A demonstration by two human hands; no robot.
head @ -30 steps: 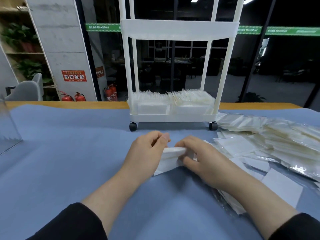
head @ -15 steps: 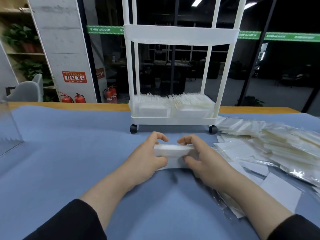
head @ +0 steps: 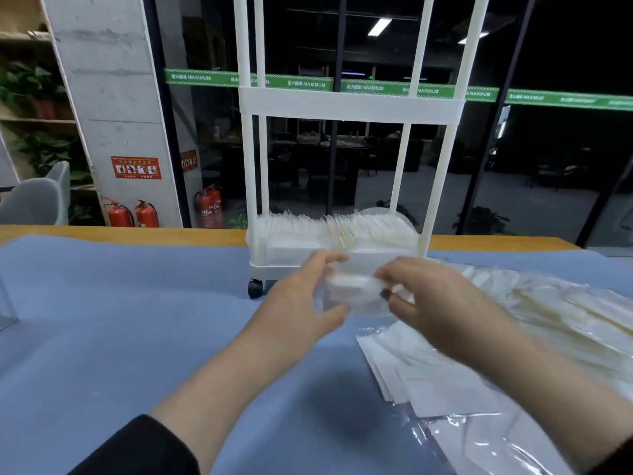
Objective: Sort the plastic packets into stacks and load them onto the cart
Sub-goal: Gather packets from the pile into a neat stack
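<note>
Head view is showing two hands holding one small stack of packets (head: 352, 291) in the air above the blue table cover (head: 120, 320), just in front of the white cart (head: 349, 104). The left hand (head: 301, 303) is curling round the stack's left end, thumb underneath and fingers over the top; the right hand (head: 435, 303) is pinching its right end between thumb and fingertips. The stack is lying with its long axis running left to right, roughly parallel to the cart's front edge, its flat faces looking up and down. Motion blur is smearing it, so how many packets it holds cannot be told.

One cart is standing on the table, with two tiers in view: the upper one is showing nothing above its rim from here, and the bottom tier is carrying two rows of upright packets (head: 335, 231) side by side. One black castor (head: 255, 289) is showing at the front left. One loose heap of packets (head: 548, 323) is spreading over the table's right side, too many and too overlapped to count. Three red fire extinguishers (head: 145, 214) are standing on the floor beyond the table.
</note>
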